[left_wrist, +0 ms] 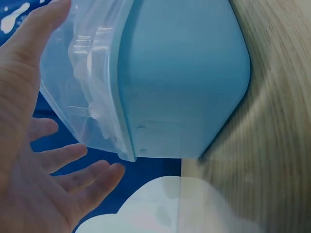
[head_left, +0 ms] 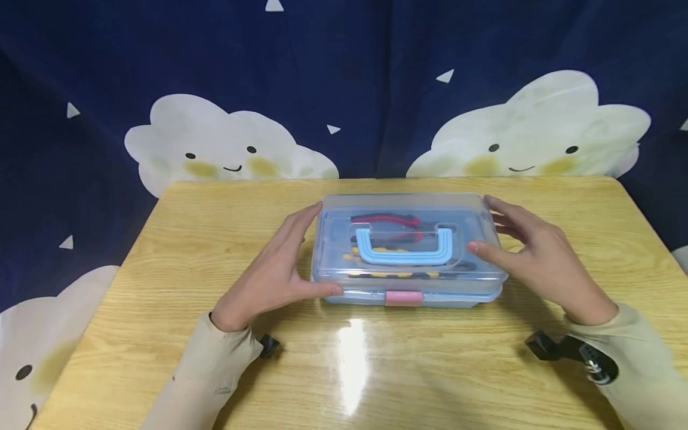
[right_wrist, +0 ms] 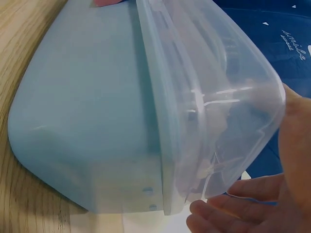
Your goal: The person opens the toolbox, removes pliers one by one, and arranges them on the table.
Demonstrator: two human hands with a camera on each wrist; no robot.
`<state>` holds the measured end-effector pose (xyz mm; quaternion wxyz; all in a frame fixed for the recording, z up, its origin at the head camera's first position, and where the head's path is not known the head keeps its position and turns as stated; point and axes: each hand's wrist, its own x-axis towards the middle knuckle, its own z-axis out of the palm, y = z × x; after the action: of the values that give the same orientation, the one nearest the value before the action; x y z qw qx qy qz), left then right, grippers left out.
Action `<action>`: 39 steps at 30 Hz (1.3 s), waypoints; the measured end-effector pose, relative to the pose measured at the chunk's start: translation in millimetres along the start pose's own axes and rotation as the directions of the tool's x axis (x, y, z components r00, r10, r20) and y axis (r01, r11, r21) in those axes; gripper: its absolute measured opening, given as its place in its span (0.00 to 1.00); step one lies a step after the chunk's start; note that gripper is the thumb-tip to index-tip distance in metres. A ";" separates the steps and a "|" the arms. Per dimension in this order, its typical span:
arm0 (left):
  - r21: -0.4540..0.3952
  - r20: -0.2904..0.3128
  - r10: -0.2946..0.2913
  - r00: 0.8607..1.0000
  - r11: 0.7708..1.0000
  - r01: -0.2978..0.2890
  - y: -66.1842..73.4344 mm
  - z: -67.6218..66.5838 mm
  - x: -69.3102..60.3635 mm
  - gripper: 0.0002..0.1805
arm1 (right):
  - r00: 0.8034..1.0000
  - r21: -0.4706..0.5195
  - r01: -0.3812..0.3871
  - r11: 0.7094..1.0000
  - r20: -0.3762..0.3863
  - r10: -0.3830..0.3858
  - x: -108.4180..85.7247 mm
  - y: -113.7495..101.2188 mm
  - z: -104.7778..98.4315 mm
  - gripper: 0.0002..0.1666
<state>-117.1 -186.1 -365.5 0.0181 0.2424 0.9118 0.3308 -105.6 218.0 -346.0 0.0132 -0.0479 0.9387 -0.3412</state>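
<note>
Toolbox [head_left: 408, 246] on apparently wooden table [head_left: 430, 352]

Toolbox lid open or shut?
Shut: the clear lid sits down on the blue base in both wrist views. Whether the pink latch is locked, cannot tell.

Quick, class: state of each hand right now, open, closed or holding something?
Left hand: open, fingers spread at the box's left end.
Right hand: open, at the box's right end.
</note>
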 end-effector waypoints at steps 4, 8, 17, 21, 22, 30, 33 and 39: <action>-0.078 0.002 0.040 0.999 0.996 -0.039 -0.9 1.4 2.0 0.70 | 1.000 0.012 -0.012 1.000 0.007 0.011 -0.5 0.3 1.3 0.54; -0.102 0.003 0.049 0.999 0.994 -0.049 -2.2 4.4 3.4 0.68 | 1.000 -0.001 -0.011 1.000 0.010 0.011 -1.6 -0.3 -0.4 0.54; -0.061 -0.007 0.030 1.000 0.998 -0.031 -2.6 6.4 1.2 0.64 | 0.999 -0.065 0.045 0.997 -0.026 -0.046 -2.8 -3.2 -2.6 0.48; -0.101 -0.007 0.043 0.999 0.994 -0.043 -2.5 6.6 2.2 0.66 | 0.983 -0.089 0.115 0.989 -0.132 -0.126 -7.0 -5.4 -3.2 0.43; -0.122 -0.006 0.049 0.999 0.991 -0.049 -3.1 6.9 2.7 0.66 | 0.975 -0.098 0.137 0.986 -0.163 -0.152 -8.2 -6.0 -2.9 0.42; -0.185 0.049 0.077 0.996 0.980 -0.067 -13.7 2.8 2.6 0.73 | 0.884 -0.170 0.283 0.944 -0.337 -0.325 -19.8 -17.0 -1.2 0.35; -0.141 0.058 0.090 0.994 0.987 -0.081 -16.7 0.0 1.2 0.72 | 0.841 -0.180 0.353 0.918 -0.370 -0.396 -25.0 -24.3 1.0 0.33; -0.175 0.031 0.127 0.991 0.977 -0.120 -13.2 -2.0 1.0 0.63 | 0.682 -0.183 0.592 0.785 -0.405 -0.609 -34.5 -43.0 13.0 0.33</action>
<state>-124.1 -195.6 -371.8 0.0376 0.3029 0.8623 0.4040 -67.1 180.3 -328.7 -0.3139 -0.2739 0.8545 -0.3104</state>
